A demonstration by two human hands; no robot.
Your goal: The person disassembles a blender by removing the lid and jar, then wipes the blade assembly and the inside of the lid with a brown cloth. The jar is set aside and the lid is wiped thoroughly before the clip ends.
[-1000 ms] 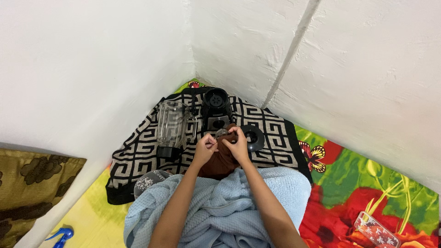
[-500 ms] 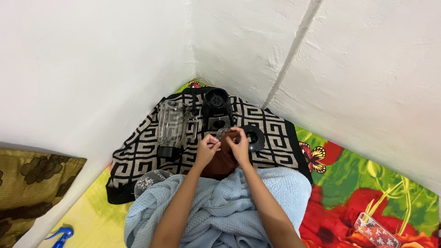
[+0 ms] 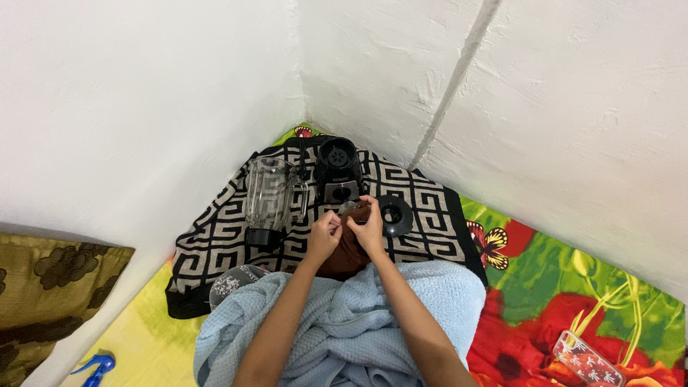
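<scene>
Both hands, left hand [image 3: 324, 236] and right hand [image 3: 370, 231], pinch a small grey part [image 3: 349, 208] over a brown cloth [image 3: 345, 251], beside a clear ribbed jug [image 3: 266, 195], a glossy black lid [image 3: 393, 215], patterned mat [image 3: 215, 244], rough white walls [image 3: 143, 93].

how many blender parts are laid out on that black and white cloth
3: a clear jar at left, a black base by the corner, a round black lid at right. The hands may hide a small piece.

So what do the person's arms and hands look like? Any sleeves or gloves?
Both arms are bare from the bottom edge of the picture up to the fingers: no sleeves show, and no gloves. The left hand and right hand look plain, with no watch, bracelet or ring that I can make out. The arms are slim and long.
</scene>
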